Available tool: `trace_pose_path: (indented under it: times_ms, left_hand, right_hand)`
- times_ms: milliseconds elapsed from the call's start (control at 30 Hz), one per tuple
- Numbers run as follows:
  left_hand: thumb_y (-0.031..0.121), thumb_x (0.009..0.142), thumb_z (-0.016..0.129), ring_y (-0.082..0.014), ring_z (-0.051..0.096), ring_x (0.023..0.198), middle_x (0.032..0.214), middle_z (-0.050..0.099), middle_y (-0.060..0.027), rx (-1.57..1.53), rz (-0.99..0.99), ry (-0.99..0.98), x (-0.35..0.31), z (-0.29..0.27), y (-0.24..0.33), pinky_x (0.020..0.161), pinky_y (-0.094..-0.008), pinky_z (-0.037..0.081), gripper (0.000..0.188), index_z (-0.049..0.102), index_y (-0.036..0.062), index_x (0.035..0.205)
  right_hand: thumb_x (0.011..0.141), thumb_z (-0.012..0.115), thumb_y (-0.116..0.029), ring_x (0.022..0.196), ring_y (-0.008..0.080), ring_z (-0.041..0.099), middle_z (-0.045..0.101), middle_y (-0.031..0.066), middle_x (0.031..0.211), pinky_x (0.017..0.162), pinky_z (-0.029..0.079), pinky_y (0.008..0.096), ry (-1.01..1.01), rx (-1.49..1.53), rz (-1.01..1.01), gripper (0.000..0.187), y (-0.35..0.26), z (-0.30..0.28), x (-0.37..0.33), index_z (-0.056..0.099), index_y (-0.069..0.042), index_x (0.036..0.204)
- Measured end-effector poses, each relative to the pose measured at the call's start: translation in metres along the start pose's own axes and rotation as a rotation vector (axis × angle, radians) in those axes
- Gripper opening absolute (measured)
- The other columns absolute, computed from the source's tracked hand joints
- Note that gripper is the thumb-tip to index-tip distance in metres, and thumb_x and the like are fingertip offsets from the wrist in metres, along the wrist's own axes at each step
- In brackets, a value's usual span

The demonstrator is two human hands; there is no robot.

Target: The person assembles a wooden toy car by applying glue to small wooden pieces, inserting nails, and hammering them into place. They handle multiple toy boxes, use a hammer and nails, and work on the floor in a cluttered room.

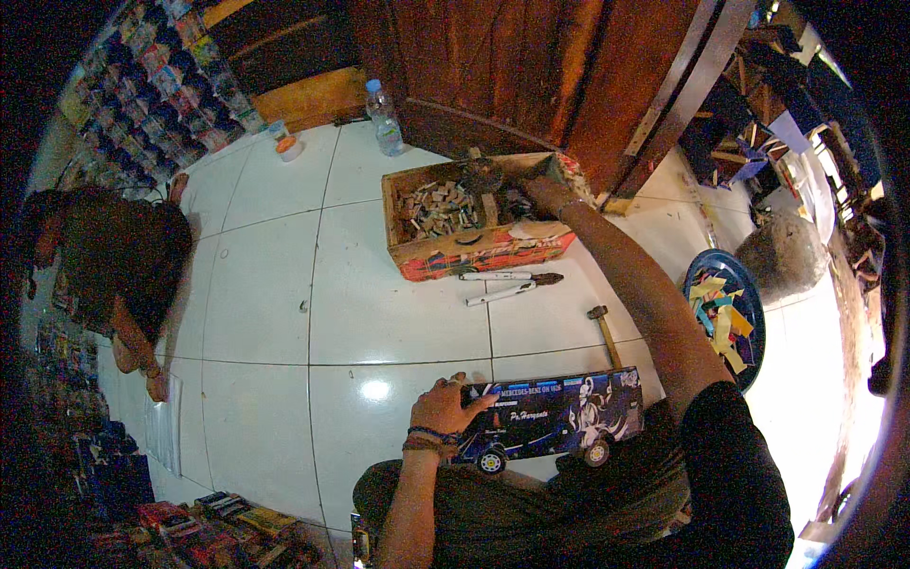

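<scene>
Toy bus [536, 417] across our lap [569, 503]
Our left hand [445, 408] clamps its left end, likely steadying it; beyond, hammer [605, 332] and pliers [517, 277] lie within reach; farther, our right hand [550, 195] dips into the box's [483, 258] right side, fingers hidden, so we cannot tell its grip.

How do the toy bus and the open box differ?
The toy bus is mostly dark blue with wheels; the open box has a red-patterned side and holds small pieces. The left hand grips the toy bus, while the right hand reaches inside the open box. Both have printed outer sides.
</scene>
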State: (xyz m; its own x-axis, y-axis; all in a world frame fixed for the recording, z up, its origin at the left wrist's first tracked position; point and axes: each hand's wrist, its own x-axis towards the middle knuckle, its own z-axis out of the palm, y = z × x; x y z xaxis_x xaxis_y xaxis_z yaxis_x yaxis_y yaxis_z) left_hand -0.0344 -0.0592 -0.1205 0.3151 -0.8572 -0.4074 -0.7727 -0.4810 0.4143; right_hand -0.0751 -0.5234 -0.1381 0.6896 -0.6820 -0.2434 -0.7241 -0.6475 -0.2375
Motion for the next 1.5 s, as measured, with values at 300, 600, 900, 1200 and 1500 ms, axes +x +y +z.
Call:
trace_pose_path:
  times_ms: [300,600,900,1200,1500]
  left_hand:
    - [0.079,0.08,0.054,-0.0376,0.065,0.106,0.112,0.067,-0.0226,-0.054,0.01,-0.023,0.004,0.002,-0.009,0.093,-0.0469,0.052,0.088,0.06,0.0051,0.127]
    - [0.086,0.075,0.05,-0.0391,0.061,0.117,0.126,0.063,-0.0241,-0.115,-0.178,-0.029,0.001,-0.014,-0.019,0.099,-0.0465,0.049,0.102,0.056,0.0025,0.133]
    - [0.016,0.097,0.065,-0.0147,0.066,0.1,0.108,0.069,-0.0069,-1.474,0.296,0.266,-0.024,-0.017,0.048,0.08,-0.0277,0.056,0.034,0.059,0.0031,0.128]
    - [0.014,0.098,0.062,-0.0154,0.067,0.099,0.114,0.068,-0.0062,-1.326,-0.004,0.004,-0.097,0.013,0.038,0.081,-0.0266,0.058,0.025,0.066,0.0018,0.12]
    - [0.022,0.103,0.055,-0.0169,0.07,0.09,0.101,0.071,-0.0102,-1.18,-0.02,-0.223,-0.144,0.034,0.04,0.082,-0.0296,0.058,0.028,0.064,-0.002,0.114]
  right_hand:
    - [0.098,0.047,-0.039,0.113,0.0405,0.061,0.062,0.0269,0.123,0.101,0.046,0.0474,0.157,0.111,-0.023,0.052,0.004,0.038,0.031,0.055,0.002,0.129]
    - [0.089,0.067,-0.021,0.099,0.0293,0.068,0.069,0.0191,0.106,0.085,0.055,0.0398,0.344,0.177,-0.346,0.028,0.001,-0.043,-0.074,0.069,-0.003,0.111]
    - [0.094,0.067,-0.019,0.092,0.0094,0.065,0.071,0.0056,0.101,0.067,0.047,0.0237,-0.057,1.112,-0.203,0.034,-0.133,-0.005,-0.322,0.055,-0.007,0.123]
    - [0.093,0.065,-0.014,0.094,0.0261,0.071,0.072,0.0118,0.108,0.079,0.056,0.0351,0.079,0.701,-0.365,0.031,-0.152,0.052,-0.416,0.06,-0.008,0.123]
    - [0.089,0.059,-0.022,0.095,0.0306,0.068,0.07,0.0094,0.108,0.083,0.055,0.0418,-0.088,0.585,-0.644,0.035,-0.113,0.072,-0.44,0.065,-0.018,0.124]
